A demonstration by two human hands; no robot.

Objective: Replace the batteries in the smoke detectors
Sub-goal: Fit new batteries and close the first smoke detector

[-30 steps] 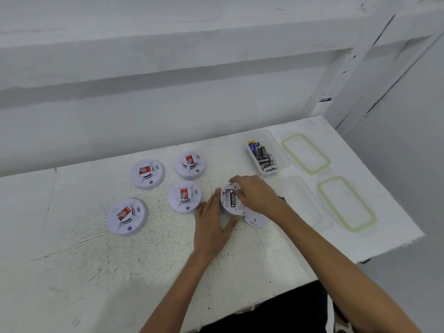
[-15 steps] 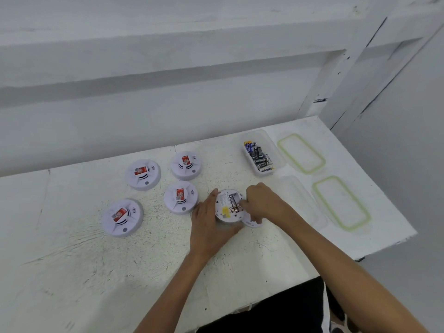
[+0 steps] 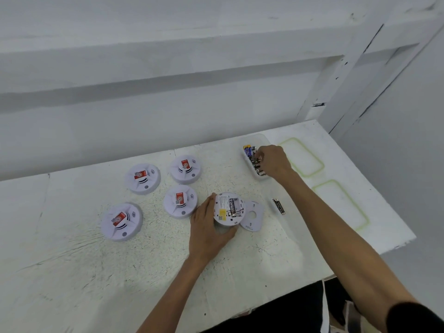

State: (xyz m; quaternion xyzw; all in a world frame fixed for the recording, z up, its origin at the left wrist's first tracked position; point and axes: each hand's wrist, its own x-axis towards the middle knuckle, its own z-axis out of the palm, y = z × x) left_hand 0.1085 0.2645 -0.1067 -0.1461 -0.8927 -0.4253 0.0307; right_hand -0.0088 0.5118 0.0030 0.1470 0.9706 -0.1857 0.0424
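Just beyond the right hand [image 3: 274, 161] where it grips, on its outer side, a clear lid with a pale green seal [image 3: 303, 157] lies flat on the scuffed white table [image 3: 120, 272]. A second green-sealed lid [image 3: 341, 205] lies nearer the person and further out from that grip, close to the table's right edge. Well behind both the right hand and the left hand [image 3: 207, 231] runs a white wall with a horizontal beam [image 3: 168, 44], a slanted white post [image 3: 336, 75] rises past the far corner, and dark clothing [image 3: 276, 316] shows below the table's near edge.
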